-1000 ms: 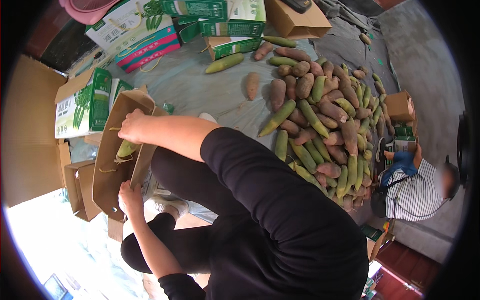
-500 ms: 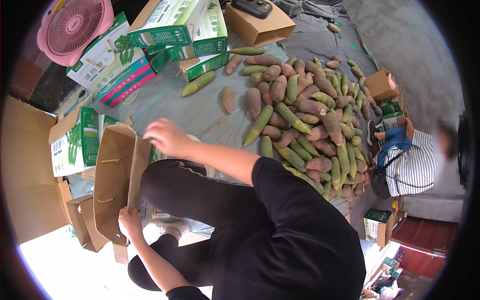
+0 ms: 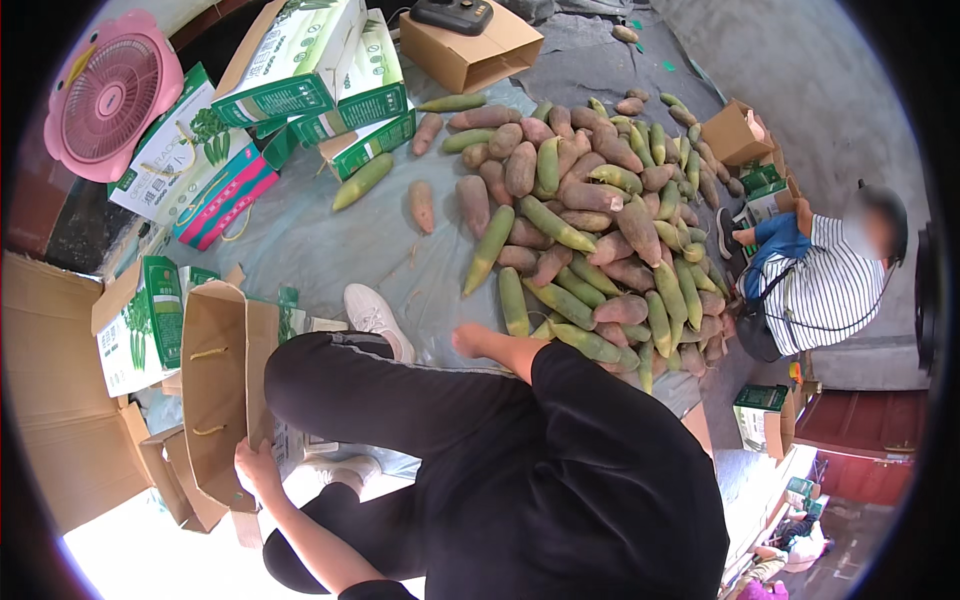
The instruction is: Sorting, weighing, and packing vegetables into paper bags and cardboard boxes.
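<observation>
An upright open cardboard carton (image 3: pixel 222 345) with rope handles stands on the left. My left hand (image 3: pixel 258 466) is closed on its near edge, thumb and fingers gripping the board. My right hand (image 3: pixel 467 340) hangs over the sheet beside my knee, left of the radish pile, away from the carton. Its fingers are foreshortened and partly hidden; nothing shows in it. The pile mixes long green radishes (image 3: pixel 490 250) with dusty reddish-brown root vegetables (image 3: pixel 521 168). A single green radish (image 3: pixel 362 182) and a brown root (image 3: pixel 421 206) lie apart on the sheet.
Green-and-white printed cartons (image 3: pixel 290 75) are stacked at the far left near a pink fan (image 3: pixel 112 105). A brown box (image 3: pixel 470 55) carries a black device. Another person in a striped shirt (image 3: pixel 820 285) sits right of the pile. My white shoe (image 3: pixel 375 315) rests on the sheet (image 3: pixel 330 240).
My right hand has moved right, from above the carton to beside the radish pile. My left hand still grips the carton's edge. The view has shifted slightly.
</observation>
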Motion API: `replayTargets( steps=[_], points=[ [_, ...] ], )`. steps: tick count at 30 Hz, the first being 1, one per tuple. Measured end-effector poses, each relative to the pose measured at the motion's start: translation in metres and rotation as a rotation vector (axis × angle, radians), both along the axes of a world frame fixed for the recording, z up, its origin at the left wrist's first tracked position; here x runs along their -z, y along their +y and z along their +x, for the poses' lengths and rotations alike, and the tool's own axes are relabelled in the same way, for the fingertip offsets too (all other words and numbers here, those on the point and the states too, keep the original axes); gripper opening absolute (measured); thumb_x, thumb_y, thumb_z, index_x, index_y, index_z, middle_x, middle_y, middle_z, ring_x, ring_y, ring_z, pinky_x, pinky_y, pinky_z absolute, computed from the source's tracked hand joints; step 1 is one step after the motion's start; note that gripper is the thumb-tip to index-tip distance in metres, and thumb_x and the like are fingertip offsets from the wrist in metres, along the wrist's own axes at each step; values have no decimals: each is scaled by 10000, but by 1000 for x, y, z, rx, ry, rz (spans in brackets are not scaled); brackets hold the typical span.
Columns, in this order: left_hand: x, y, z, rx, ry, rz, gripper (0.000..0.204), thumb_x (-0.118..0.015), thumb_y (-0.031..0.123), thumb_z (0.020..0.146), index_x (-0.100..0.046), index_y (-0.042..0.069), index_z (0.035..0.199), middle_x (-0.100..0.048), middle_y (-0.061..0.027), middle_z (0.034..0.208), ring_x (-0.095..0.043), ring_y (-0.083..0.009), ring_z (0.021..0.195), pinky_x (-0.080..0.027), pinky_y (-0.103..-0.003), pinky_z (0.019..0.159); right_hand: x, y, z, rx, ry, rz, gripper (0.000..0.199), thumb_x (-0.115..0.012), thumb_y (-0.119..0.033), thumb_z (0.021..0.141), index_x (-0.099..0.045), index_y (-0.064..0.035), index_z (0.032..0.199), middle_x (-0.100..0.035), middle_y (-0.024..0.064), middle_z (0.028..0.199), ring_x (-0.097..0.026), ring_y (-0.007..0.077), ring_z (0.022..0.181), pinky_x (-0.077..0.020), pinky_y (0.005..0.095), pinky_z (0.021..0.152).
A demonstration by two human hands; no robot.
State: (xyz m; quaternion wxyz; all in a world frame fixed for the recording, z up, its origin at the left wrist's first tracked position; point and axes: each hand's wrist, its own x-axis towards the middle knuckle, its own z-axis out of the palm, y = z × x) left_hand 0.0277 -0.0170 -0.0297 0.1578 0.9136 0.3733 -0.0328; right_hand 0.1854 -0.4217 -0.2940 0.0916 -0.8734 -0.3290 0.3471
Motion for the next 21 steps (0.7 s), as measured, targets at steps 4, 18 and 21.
replayTargets(
  steps=[4, 18, 21],
  points=[
    [1, 7, -10, -45, -2, -45, 228, -653, 84, 704, -625, -34, 897, -624, -194, 869, -611, -349, 829, -460, -408, 752, -3, 2, -11, 158, 107, 23, 246, -454, -145, 780, -660, -12, 755, -643, 207, 808, -618, 384, 763, -493, 456, 706],
    [18, 17, -14, -38, -58, -46, 233, -651, 65, 671, -620, -56, 868, -620, -213, 837, -610, -361, 795, -459, -414, 743, 7, 7, -2, 129, 54, -13, 258, -472, -180, 773, -653, 0, 809, -642, 216, 883, -618, 381, 836, -499, 446, 747],
    [19, 15, -11, 24, -64, 3, 234, -650, 67, 678, -622, -56, 875, -622, -215, 837, -613, -362, 793, -462, -411, 742, 0, 1, -5, 319, 144, -22, 291, -435, -200, 809, -647, -2, 835, -634, 235, 906, -606, 404, 871, -490, 460, 768]
  ],
)
